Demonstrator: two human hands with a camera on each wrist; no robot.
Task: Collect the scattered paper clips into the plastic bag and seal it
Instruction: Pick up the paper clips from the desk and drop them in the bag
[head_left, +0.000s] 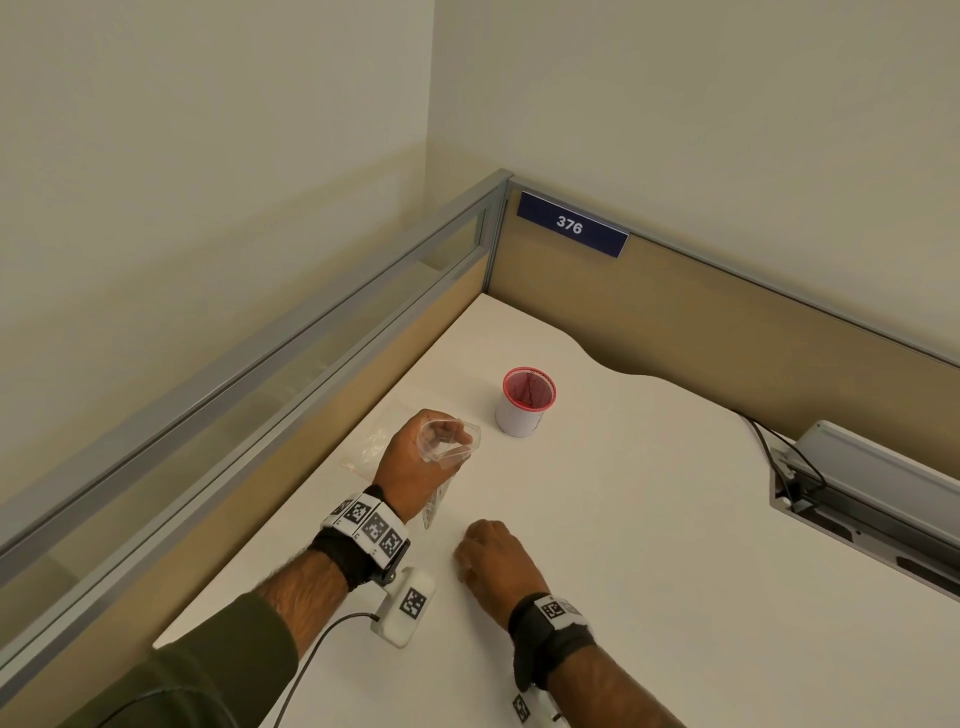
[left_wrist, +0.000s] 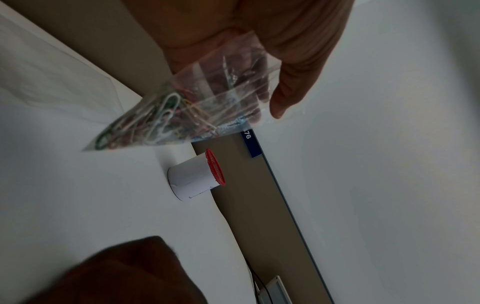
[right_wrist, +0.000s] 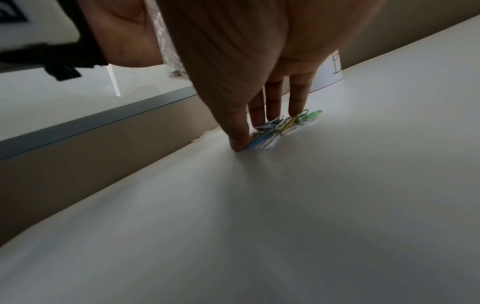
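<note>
- Paper clips (right_wrist: 280, 127): small heap on table (head_left: 675, 519), pinched by right hand (head_left: 493, 561) thumb and fingertips; more inside bag (left_wrist: 197, 98).
- Left hand (head_left: 410, 462) grips bag mouth, lifted.
- Risk: loose pinch sheds clips; mouth sags, misses.

Black straps (head_left: 337, 558) with square-coded white tags (head_left: 374, 526) sit behind left hand (head_left: 410, 462) and right hand (head_left: 496, 564). An olive sleeve (head_left: 208, 670) and black cable (head_left: 310, 649) mark the left arm.
</note>
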